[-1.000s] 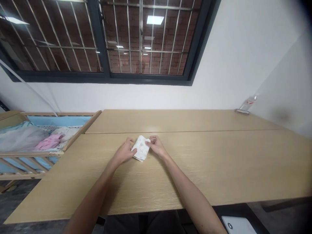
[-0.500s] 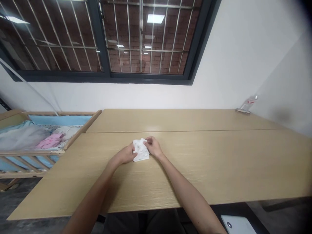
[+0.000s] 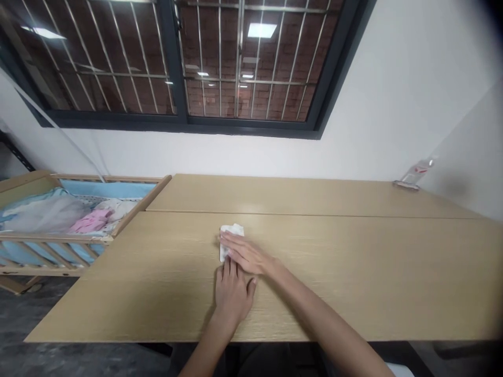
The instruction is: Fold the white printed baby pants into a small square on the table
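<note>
A small white folded cloth [image 3: 237,229] with a faint print lies flat on the wooden table, partly hidden under my fingers. Across it rests my right hand [image 3: 247,254], palm down with the fingers stretched out. My left hand [image 3: 232,294] lies flat just in front of it, fingers out and thumb apart, its fingertips at the cloth's near edge beside the right palm. Neither hand grips anything.
The table [image 3: 353,262] has a seam running along its far part. At its back right corner a clear plastic bottle [image 3: 420,170] leans by the wall. To the left stands a wooden crib [image 3: 55,241] with a pink cloth [image 3: 92,221] in it. A barred window [image 3: 251,63] is above.
My left hand has let go of the cloth's left side and moved to its near edge. My right hand has gone from holding the upper right edge to lying flat over it. The view shifted slightly.
</note>
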Tool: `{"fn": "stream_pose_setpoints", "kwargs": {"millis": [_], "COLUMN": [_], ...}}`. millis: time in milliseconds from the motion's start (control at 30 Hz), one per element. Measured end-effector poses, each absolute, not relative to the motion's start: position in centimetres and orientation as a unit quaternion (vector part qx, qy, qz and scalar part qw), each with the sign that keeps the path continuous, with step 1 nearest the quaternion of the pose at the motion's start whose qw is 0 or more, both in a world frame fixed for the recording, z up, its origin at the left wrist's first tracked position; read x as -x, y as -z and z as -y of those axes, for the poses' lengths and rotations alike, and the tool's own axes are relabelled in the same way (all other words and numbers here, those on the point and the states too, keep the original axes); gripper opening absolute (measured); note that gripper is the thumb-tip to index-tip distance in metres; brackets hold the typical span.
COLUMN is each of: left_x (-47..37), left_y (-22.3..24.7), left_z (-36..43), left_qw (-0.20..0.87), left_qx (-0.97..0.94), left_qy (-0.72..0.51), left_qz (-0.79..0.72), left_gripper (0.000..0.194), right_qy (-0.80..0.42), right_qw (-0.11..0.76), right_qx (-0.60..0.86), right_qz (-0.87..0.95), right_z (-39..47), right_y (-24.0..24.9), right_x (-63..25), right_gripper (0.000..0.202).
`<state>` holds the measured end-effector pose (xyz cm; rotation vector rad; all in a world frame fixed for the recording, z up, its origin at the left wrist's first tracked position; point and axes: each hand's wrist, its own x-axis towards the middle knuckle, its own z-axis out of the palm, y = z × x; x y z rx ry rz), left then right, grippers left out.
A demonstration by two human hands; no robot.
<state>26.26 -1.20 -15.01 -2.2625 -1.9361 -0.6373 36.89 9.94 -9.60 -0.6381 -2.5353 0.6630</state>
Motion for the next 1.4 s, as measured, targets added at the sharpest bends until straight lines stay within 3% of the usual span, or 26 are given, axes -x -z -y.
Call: {"fn": "stream_pose_setpoints", "kwargs": {"millis": [233,767,867,967,1100,1300,1400], "left_x": [-26.0,-26.3,-25.2,-22.8,-19.8,-20.2,-20.6], "left_y": [15.2,15.2,14.1,12.5,10.5,9.6,9.4], "left_z": [1.2,0.9,0.5,-0.5,-2.5,-5.1,-4.9], "left_qw": [0.061,0.026,-0.009,-0.063,-0.061,-0.056,-0.070], "left_qx": [0.743,0.738,0.744,0.727,0.654,0.632,0.652], "left_qy": [0.223,0.206,0.217,0.243,0.197,0.140,0.131], "left_qz": [0.628,0.642,0.631,0.639,0.728,0.760,0.743], "left_gripper": [0.058,0.064,0.058,0.045,0.044,0.056,0.047], "right_qy": [-0.258,-0.158,-0.189,-0.233,-0.299,-0.344,-0.351], "right_qw": [0.086,0.060,0.109,0.222,0.352,0.367,0.370], "right_qx": [0.216,0.321,0.379,0.461,0.506,0.516,0.533], "right_qz": [0.938,0.932,0.899,0.827,0.729,0.694,0.675], "right_z": [-11.4,-18.7,-18.7,-18.7,-18.4,-16.6,-15.1], "right_y": [10.4,11.0,10.8,10.6,10.6,10.6,10.8], "right_x": [-37.2,-37.4,-38.0,-38.6,-38.1,-36.2,-35.6], "right_gripper": [0.051,0.073,0.079,0.077,0.057,0.015,0.012]}}
